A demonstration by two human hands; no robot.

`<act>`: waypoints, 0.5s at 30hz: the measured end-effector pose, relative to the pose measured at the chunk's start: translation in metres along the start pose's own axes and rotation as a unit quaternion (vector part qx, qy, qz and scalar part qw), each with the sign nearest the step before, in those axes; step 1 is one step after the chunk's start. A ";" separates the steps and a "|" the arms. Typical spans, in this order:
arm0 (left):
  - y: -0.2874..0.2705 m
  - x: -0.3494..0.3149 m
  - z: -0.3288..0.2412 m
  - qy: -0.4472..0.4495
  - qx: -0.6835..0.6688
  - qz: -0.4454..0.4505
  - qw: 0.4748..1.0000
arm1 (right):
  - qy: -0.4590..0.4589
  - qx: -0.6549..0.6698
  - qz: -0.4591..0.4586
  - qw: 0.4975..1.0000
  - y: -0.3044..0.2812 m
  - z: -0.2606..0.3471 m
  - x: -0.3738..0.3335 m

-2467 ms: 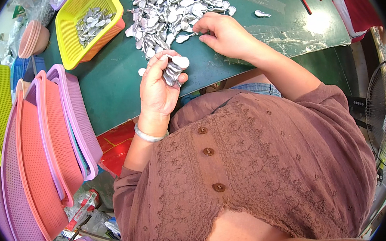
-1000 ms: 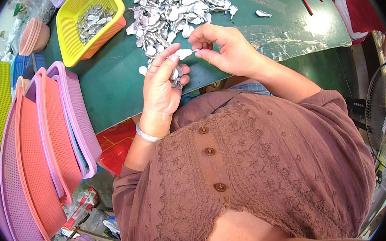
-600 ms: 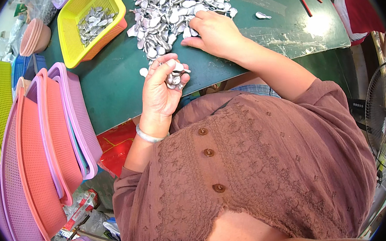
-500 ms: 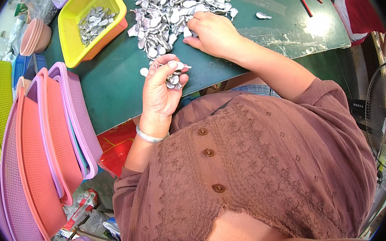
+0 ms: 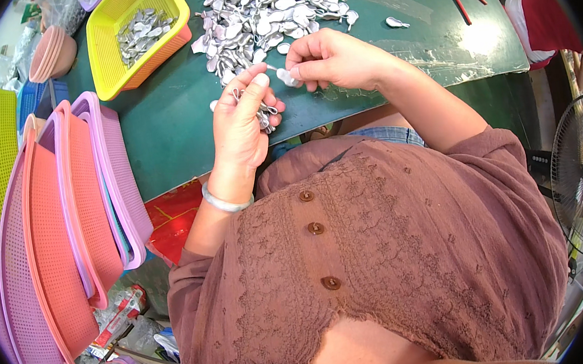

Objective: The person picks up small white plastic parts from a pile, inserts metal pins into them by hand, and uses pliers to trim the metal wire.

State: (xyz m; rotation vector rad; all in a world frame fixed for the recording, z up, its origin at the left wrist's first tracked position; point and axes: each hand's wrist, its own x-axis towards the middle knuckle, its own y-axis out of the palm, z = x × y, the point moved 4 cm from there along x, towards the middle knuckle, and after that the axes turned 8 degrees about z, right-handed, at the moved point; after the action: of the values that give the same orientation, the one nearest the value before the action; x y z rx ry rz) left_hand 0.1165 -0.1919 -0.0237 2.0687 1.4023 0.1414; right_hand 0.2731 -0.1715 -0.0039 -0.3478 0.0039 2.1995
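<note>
Several small silvery metal pieces (image 5: 266, 118) lie bunched in my left hand (image 5: 238, 127), its fingers curled round them and thumb pressed toward the index finger. My right hand (image 5: 336, 58) pinches one rounded silvery piece (image 5: 287, 77) whose thin end points at my left fingertips. Whether that end touches them I cannot tell. Just beyond both hands spreads a large heap of the same silvery pieces (image 5: 268, 16) on the green tabletop (image 5: 168, 145). One single piece (image 5: 397, 23) lies apart to the right of the heap.
A yellow basket (image 5: 101, 67) nested in an orange one holds more silvery pieces at the far left. Red-handled pliers (image 5: 460, 1) lie at the far right. Stacked purple and orange baskets (image 5: 60, 253) stand left of the table. A fan (image 5: 578, 168) and another person's red sleeve (image 5: 551, 23) are at right.
My right hand has drawn back from the heap toward my left hand, carrying one silvery piece. My left hand still holds its bunch, with its index finger more extended.
</note>
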 end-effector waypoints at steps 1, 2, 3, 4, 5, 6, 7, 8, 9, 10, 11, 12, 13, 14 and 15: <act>0.003 0.000 -0.001 0.003 0.019 0.004 1.000 | 0.006 0.036 0.021 0.999 0.003 0.000 -0.001; 0.004 0.000 -0.003 0.006 0.038 0.008 0.999 | 0.012 0.073 0.042 0.996 0.006 0.000 -0.002; 0.004 0.001 -0.002 0.010 0.043 0.007 0.999 | 0.010 0.101 0.048 0.994 0.008 0.002 -0.003; 0.003 0.002 -0.002 0.013 0.048 0.006 0.999 | 0.016 0.142 0.052 0.988 0.009 0.001 -0.004; 0.002 0.002 -0.002 0.017 0.053 0.006 0.998 | 0.021 0.182 0.055 0.981 0.010 0.000 -0.005; 0.002 0.002 -0.002 0.017 0.050 0.004 0.999 | 0.027 0.223 0.059 0.973 0.011 -0.001 -0.006; 0.003 0.002 -0.002 0.018 0.048 0.002 0.999 | 0.016 0.217 0.054 0.975 0.011 -0.001 -0.006; 0.003 0.001 -0.002 0.018 0.045 0.001 0.999 | 0.005 0.211 0.050 0.976 0.011 -0.002 -0.006; 0.003 0.001 -0.002 0.016 0.034 0.001 0.999 | -0.006 0.205 0.045 0.978 0.011 -0.003 -0.006; 0.003 0.000 -0.001 0.014 0.023 0.002 1.000 | -0.038 0.162 0.020 0.986 0.010 -0.004 -0.005; 0.003 0.000 0.000 0.013 0.011 0.004 1.000 | -0.069 0.118 -0.006 0.991 0.009 -0.006 -0.005; 0.003 0.000 0.001 0.011 -0.002 0.007 1.000 | -0.100 0.073 -0.033 0.992 0.008 -0.006 -0.005; 0.003 0.000 0.002 0.009 -0.016 0.011 1.000 | -0.114 0.048 -0.051 0.991 0.009 -0.005 -0.006; 0.003 0.000 0.003 0.007 -0.030 0.013 0.999 | -0.122 0.045 -0.057 0.990 0.010 -0.004 -0.006; 0.002 0.001 0.004 0.008 -0.045 0.016 0.999 | -0.131 0.042 -0.064 0.988 0.012 -0.002 -0.007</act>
State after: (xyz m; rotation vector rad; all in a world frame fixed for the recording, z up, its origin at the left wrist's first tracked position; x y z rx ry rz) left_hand 0.1198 -0.1932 -0.0260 2.0212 1.3477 0.2320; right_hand 0.2687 -0.1846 -0.0057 -0.0088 -0.0670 2.0942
